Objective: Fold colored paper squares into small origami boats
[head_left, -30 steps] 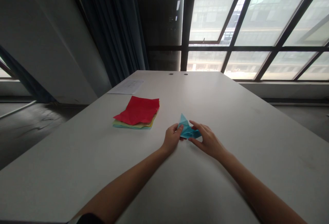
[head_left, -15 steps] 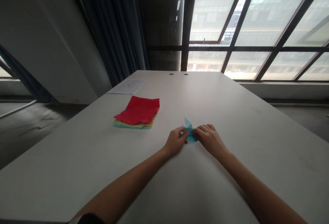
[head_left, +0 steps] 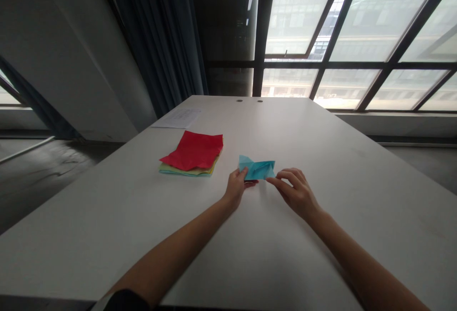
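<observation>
A piece of light-blue folded paper (head_left: 259, 170) is held just above the white table, opened out wide with creases and a raised flap on its left. My left hand (head_left: 236, 187) grips its left end, thumb on top and the other fingers underneath. At the lower right corner, my right hand (head_left: 296, 192) has thumb and finger closed about the paper's edge, its other fingers curled above. The exact contact of the right fingertips is small and hard to make out.
Left of my hands lies a stack of coloured paper sheets (head_left: 194, 151), red on top with yellow and blue-green beneath. A printed white sheet (head_left: 180, 118) rests farther back by the left edge of the white table (head_left: 321, 139). Windows and a dark curtain (head_left: 160, 39) stand beyond.
The blue paper has gone from a small pointed shape to a wider opened one, and it sits a little higher and farther left. Both hands have shifted, the right fingers loosening.
</observation>
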The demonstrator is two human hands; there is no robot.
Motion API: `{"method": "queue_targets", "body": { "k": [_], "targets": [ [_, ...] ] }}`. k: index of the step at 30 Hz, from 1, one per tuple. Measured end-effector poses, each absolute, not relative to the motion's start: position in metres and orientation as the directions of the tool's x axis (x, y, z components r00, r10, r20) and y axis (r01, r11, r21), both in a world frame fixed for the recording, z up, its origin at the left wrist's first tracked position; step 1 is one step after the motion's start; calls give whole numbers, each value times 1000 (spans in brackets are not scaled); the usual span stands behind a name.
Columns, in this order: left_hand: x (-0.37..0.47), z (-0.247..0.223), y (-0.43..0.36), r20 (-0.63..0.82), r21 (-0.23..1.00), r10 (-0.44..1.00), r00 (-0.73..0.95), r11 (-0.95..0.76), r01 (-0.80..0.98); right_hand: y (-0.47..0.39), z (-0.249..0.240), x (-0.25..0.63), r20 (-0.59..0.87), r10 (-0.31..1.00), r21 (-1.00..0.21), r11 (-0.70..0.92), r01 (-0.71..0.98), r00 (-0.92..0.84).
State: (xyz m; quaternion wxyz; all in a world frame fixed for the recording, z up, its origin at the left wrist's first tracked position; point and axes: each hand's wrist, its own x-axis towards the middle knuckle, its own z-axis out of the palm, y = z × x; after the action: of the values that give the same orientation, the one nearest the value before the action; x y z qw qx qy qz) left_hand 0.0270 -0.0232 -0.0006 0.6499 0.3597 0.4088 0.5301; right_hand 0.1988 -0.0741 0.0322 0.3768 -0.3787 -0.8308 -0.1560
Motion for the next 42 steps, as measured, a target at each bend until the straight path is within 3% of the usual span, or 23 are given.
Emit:
{"method": "queue_targets", "body": {
  "k": [4,11,14,21,26,29,36,42],
  "targets": [
    [22,4,-19,-241,787,967,80,243,-567,-73,30,203,764,534,-101,653,751,-362],
    [16,7,-12,-356,675,931,84,318,-666,-59,19,212,739,637,-311,611,728,-219],
    [16,5,-13,-272,725,958,88,264,-636,-56,16,211,716,687,-403,554,728,-126],
    [19,-9,-15,49,944,999,-9,-50,-327,-61,22,207,746,665,-426,446,787,27],
    [18,-10,-24,272,961,957,106,-275,19,-64,23,203,719,684,-363,522,772,-124],
    [18,-7,-28,330,930,927,180,-352,107,-64,20,202,680,702,-345,560,754,-210],
    [20,-4,-32,295,952,896,331,-307,-17,-66,24,203,603,737,-191,505,842,-305],
    [22,-7,-30,185,980,935,302,-151,-133,-70,27,200,554,742,-69,493,868,-377]
  ]
}}
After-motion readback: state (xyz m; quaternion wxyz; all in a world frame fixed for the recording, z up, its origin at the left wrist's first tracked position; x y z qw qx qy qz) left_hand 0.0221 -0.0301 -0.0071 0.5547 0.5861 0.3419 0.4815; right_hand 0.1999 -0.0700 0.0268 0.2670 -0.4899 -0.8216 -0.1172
